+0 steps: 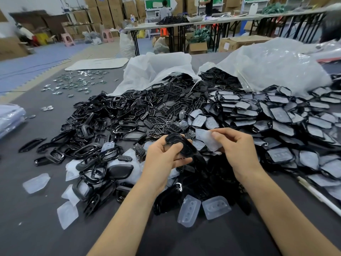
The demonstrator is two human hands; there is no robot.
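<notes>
Translucent, milky silicone button pads (189, 210) lie loose at the bottom centre of the frame on the dark grey table top (36, 228), probably kept there for quick picking. Just above them, the left hand (166, 157) curls fingers and thumb round a glossy black plastic key-fob shell (181, 146), turning it toward the right hand (238, 150). That hand pinches a single frosted silicone pad (205, 138) between thumb and forefinger, just beside the shell's upper edge, seemingly ready to seat it inside.

Left of centre sprawls a heap of loose black plastic frames (103, 126), the unsorted stock. To the right, overlapping rows of black shells with pads already fitted (276, 115) look like finished work kept apart. Behind both, crumpled white plastic sacks (276, 65) spill more parts onto the table. Small shiny metal badges (79, 82) are scattered in the upper left. Brown cardboard cartons (103, 12) are stacked along the top edge. No label or writing is legible anywhere.
</notes>
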